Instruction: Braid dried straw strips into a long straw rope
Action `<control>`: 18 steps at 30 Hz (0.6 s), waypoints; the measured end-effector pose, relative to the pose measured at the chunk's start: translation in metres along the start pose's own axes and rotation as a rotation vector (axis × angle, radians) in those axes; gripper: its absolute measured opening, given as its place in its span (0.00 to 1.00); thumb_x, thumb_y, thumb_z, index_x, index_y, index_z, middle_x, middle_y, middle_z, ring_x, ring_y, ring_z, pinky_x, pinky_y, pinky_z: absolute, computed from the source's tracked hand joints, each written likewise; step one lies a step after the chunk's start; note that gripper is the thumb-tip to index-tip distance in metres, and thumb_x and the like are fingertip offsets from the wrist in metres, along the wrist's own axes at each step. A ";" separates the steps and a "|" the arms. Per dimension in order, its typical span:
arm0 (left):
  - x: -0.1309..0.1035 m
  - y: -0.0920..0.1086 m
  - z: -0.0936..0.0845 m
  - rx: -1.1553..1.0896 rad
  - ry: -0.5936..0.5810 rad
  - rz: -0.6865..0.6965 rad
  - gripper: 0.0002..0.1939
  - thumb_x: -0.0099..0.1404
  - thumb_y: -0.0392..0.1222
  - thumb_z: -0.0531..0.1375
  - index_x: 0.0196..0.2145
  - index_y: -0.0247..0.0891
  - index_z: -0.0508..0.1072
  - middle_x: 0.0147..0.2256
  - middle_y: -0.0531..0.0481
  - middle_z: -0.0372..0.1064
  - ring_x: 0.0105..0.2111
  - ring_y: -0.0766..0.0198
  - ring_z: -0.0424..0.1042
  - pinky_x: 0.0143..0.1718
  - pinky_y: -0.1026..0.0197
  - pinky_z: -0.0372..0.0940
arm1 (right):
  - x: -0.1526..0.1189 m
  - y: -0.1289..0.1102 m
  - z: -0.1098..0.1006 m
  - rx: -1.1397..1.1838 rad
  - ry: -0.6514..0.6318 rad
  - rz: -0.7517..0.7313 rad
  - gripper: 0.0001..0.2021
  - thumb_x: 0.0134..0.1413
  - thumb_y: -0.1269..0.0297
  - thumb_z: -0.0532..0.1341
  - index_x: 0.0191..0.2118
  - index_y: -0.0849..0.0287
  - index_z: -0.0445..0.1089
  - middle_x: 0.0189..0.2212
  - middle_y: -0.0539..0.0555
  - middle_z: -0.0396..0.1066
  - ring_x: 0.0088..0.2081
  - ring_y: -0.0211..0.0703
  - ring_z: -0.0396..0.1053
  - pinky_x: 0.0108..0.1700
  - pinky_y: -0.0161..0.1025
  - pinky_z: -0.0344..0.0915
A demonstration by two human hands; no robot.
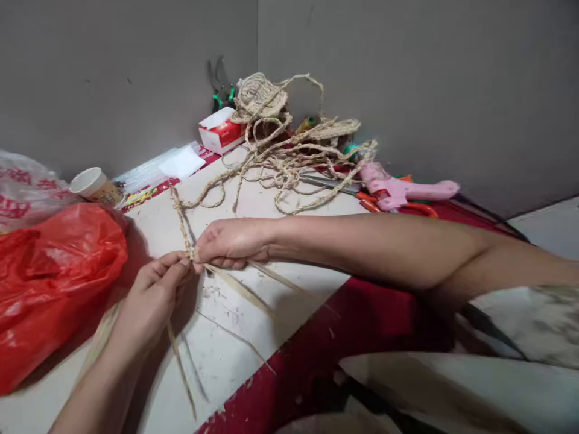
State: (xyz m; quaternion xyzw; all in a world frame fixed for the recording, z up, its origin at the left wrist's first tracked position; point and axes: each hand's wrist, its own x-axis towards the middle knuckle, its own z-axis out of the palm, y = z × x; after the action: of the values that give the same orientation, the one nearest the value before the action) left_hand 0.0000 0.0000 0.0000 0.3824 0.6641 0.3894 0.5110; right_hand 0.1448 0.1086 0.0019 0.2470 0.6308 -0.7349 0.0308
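Both hands meet at the lower end of a braided straw cord (pixel 181 220). My left hand (pixel 156 286) pinches the braid between thumb and forefinger. Right beside it, my right hand (pixel 230 241) is closed on the same spot, its fingers curled round loose straw strands (pixel 237 288). Those flat, pale strands fan out below my right hand, and another strand (pixel 181 367) hangs down from under my left hand. From the braid's upper end the cord runs back to a tangled heap of straw rope (pixel 289 160).
A red plastic bag (pixel 58 283) bulges at the left, with a paper cup (pixel 94 185) behind it. Against the wall are pruning shears (pixel 221 84), a red and white box (pixel 221 129) and a coiled straw piece (pixel 260 96). A pink glue gun (pixel 407 187) lies to the right.
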 end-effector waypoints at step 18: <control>0.007 -0.012 -0.004 0.057 0.017 -0.002 0.15 0.58 0.52 0.63 0.27 0.36 0.71 0.18 0.58 0.54 0.16 0.74 0.46 0.18 0.69 0.41 | -0.018 -0.014 -0.004 -0.945 0.225 -0.224 0.10 0.53 0.68 0.54 0.30 0.66 0.71 0.22 0.52 0.66 0.24 0.34 0.57 0.27 0.33 0.52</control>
State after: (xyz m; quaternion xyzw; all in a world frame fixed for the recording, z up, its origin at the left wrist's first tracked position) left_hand -0.0067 0.0011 -0.0127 0.3928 0.6796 0.3730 0.4947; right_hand 0.1568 0.1101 0.0212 0.2143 0.9170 -0.3362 -0.0082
